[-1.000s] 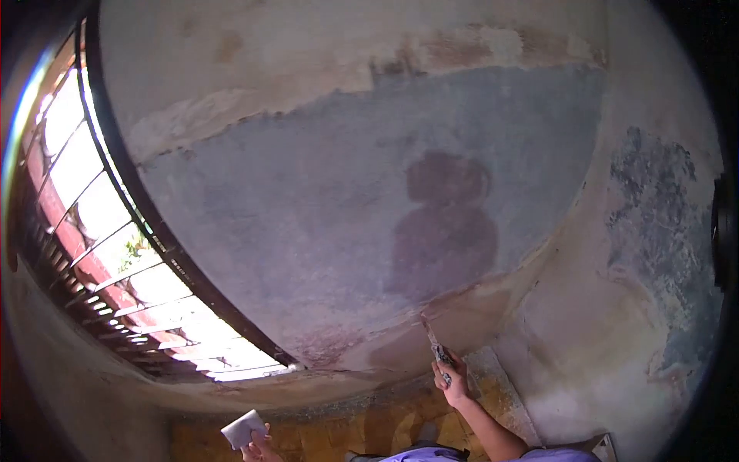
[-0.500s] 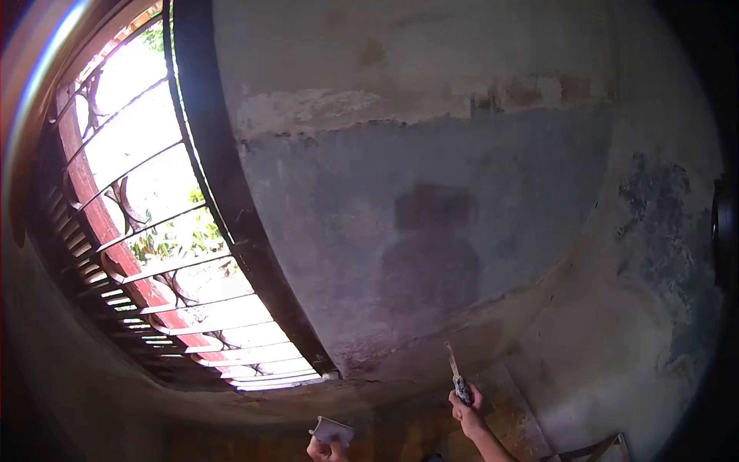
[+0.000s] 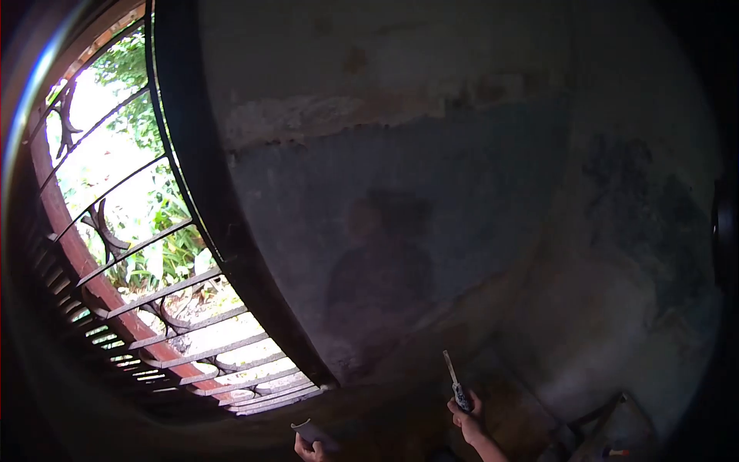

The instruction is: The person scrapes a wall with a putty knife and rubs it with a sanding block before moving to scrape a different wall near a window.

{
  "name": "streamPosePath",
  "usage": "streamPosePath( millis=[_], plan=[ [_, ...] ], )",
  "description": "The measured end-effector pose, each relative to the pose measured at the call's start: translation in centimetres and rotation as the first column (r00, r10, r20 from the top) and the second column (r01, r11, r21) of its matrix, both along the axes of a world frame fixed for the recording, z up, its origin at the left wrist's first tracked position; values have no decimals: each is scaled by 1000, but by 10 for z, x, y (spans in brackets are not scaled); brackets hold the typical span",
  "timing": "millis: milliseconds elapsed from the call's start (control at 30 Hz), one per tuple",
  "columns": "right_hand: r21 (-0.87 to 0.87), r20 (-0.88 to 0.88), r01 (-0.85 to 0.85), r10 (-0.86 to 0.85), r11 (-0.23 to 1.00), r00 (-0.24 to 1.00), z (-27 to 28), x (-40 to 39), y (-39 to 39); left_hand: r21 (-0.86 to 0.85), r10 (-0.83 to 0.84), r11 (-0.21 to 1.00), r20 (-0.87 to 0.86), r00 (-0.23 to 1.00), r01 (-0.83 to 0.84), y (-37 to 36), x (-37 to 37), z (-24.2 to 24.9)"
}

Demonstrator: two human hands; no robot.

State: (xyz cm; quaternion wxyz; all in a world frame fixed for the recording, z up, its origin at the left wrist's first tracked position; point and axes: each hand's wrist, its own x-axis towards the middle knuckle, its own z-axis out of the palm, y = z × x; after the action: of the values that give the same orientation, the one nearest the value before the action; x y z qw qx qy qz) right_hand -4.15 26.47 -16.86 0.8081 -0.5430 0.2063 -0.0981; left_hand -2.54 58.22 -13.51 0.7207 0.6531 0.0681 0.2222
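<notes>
Low in the view, my right hand (image 3: 468, 418) is closed around the speckled handle of a narrow-bladed hand tool (image 3: 453, 377), its blade pointing up. At the bottom edge, my left hand (image 3: 309, 450) grips a small flat plate (image 3: 312, 433) with a curled upper edge. The thumb lies on the plate's face. Both hands are apart from the wall (image 3: 408, 169), which has a dark painted band below a patchy, peeling strip.
A barred window (image 3: 146, 215) with a dark frame (image 3: 223, 246) fills the left side, with plants outside. At the lower right, an angled dark frame (image 3: 596, 416) leans near the wall. Shadows fall on the wall.
The view has shifted slightly and the room looks darker, with the plants outside clearer. My left hand and the plate are a little further left and lower; my right hand still holds the tool.
</notes>
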Motion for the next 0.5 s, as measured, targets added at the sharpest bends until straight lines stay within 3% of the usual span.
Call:
streamPosePath(
  millis=[333,400,467,500],
  plan=[
    [111,-29,113,-111,987,993,-2,-9,-18,34,-84,996,-99,991,88,-40,21,20],
    [375,28,-18,8,927,1000,-25,-7,-37,-46,-40,998,-160,986,33,-51,26,16],
    [530,137,-190,137,827,981,-43,4,-61,-199,6,979,-211,977,-49,-64,35,12],
    [550,119,-172,127,817,985,-20,14,-64,-219,29,973,-208,978,-75,-77,39,11]
  ],
)
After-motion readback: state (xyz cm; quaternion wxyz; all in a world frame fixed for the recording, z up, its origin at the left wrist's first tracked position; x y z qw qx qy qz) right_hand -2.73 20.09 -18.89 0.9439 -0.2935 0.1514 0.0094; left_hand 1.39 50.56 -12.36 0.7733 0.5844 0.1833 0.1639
